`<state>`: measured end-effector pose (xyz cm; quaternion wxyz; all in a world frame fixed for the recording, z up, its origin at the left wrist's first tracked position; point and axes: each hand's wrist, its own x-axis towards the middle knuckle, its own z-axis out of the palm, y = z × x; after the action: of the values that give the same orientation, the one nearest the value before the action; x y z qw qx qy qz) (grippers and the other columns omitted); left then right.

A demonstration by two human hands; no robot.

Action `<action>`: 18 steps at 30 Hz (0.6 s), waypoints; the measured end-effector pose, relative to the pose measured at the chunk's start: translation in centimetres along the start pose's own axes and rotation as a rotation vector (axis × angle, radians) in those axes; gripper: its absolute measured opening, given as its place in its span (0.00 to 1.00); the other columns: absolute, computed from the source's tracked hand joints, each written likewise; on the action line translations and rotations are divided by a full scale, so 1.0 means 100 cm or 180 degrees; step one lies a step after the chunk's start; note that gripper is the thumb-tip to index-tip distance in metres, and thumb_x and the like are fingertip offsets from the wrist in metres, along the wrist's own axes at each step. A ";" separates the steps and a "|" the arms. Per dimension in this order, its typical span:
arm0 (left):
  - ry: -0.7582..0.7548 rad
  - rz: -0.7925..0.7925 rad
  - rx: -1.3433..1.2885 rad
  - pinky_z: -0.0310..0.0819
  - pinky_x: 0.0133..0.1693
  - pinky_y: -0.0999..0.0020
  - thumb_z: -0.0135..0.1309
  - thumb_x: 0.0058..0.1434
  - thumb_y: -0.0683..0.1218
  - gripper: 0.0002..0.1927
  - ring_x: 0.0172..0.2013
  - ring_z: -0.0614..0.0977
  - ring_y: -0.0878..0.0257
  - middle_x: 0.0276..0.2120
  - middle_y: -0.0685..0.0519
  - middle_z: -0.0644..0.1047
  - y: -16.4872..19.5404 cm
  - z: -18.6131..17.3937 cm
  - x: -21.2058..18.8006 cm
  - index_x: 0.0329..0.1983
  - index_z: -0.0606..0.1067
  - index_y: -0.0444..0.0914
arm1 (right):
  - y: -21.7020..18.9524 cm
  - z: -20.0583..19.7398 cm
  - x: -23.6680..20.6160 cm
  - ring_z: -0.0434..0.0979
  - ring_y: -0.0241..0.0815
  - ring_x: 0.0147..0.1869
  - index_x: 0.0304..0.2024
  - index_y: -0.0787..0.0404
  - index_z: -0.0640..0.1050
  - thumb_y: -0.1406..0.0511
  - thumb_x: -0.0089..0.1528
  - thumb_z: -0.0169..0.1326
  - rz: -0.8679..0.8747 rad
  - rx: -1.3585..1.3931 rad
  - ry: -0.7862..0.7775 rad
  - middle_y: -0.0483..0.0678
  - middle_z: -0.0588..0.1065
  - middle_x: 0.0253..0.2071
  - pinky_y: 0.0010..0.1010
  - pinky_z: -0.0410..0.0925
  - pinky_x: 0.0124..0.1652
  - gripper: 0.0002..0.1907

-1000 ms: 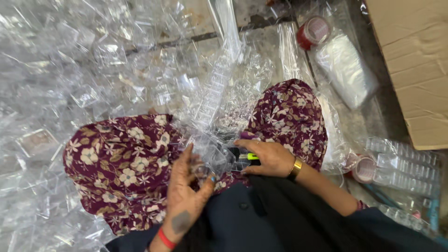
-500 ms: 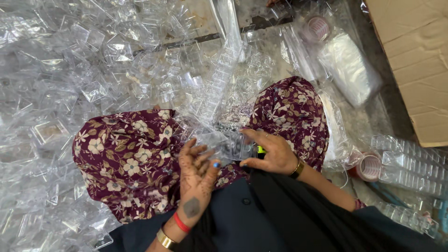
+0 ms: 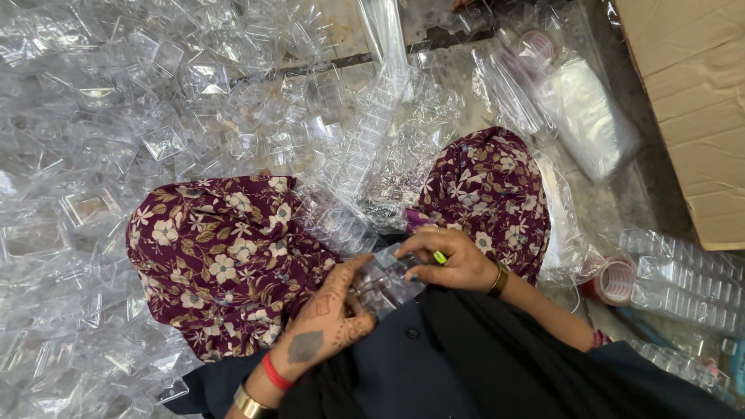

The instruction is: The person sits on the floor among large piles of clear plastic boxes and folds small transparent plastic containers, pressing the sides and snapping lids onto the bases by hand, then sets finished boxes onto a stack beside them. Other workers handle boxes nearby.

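Your left hand (image 3: 330, 326) sits in your lap, thumb and fingers closed lightly on the near-left edge of a small clear plastic tray (image 3: 386, 281). Your right hand (image 3: 450, 260) curls over the tray's far-right edge, fingertips pinching it. So both hands grip the one piece, which lies between your knees, just above the dark cloth.

A judgement on technique: hold it by the rims, not the thin flat faces, which likely dent or crease easily. Press evenly with both thumbs so the piece does not twist.

Outward from there: a long stack of nested clear trays (image 3: 365, 147) runs away from your lap toward the far side, partly sleeved in a clear bag (how firmly it rests I cannot tell). Keep your wrists low so you do not nudge it.

Far left, a loose heap of clear containers (image 3: 116, 101) covers the floor. On the right lie a roll of tape (image 3: 615, 281), more packed stacks (image 3: 683, 283) and a cardboard box (image 3: 691, 101).
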<state>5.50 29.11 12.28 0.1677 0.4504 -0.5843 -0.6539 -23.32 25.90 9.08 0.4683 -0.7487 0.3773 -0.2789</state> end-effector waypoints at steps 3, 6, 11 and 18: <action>-0.0115 0.0008 -0.1200 0.76 0.44 0.71 0.52 0.54 0.43 0.43 0.51 0.81 0.64 0.59 0.48 0.74 -0.003 0.008 0.004 0.75 0.53 0.43 | 0.007 -0.001 -0.002 0.74 0.36 0.37 0.48 0.59 0.82 0.59 0.61 0.65 0.0326 0.0284 -0.0041 0.43 0.78 0.38 0.28 0.68 0.39 0.16; -0.0037 0.0318 -0.1311 0.79 0.53 0.69 0.61 0.58 0.47 0.50 0.58 0.77 0.61 0.61 0.48 0.68 -0.003 0.019 0.010 0.76 0.43 0.45 | 0.006 0.006 -0.003 0.78 0.35 0.44 0.49 0.60 0.80 0.60 0.66 0.61 0.0071 0.0607 0.0101 0.43 0.79 0.43 0.28 0.71 0.44 0.13; 0.0686 0.0402 -0.0996 0.79 0.51 0.68 0.67 0.56 0.48 0.42 0.54 0.80 0.60 0.58 0.47 0.72 0.004 0.022 0.009 0.71 0.60 0.40 | -0.007 0.012 0.001 0.72 0.35 0.39 0.55 0.61 0.79 0.58 0.62 0.63 0.0193 0.0567 0.0246 0.45 0.74 0.39 0.28 0.67 0.38 0.21; 0.1346 0.0217 -0.0431 0.80 0.38 0.68 0.68 0.51 0.45 0.37 0.39 0.81 0.61 0.52 0.49 0.74 0.016 0.019 0.006 0.64 0.67 0.39 | -0.021 0.001 0.013 0.79 0.47 0.54 0.47 0.58 0.79 0.53 0.58 0.66 -0.0319 -0.0838 0.0308 0.49 0.75 0.52 0.34 0.73 0.49 0.21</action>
<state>3.17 29.42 13.32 0.3382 0.5452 -0.5058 -0.5767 -21.89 25.48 11.01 0.3329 -0.8073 0.3948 -0.2858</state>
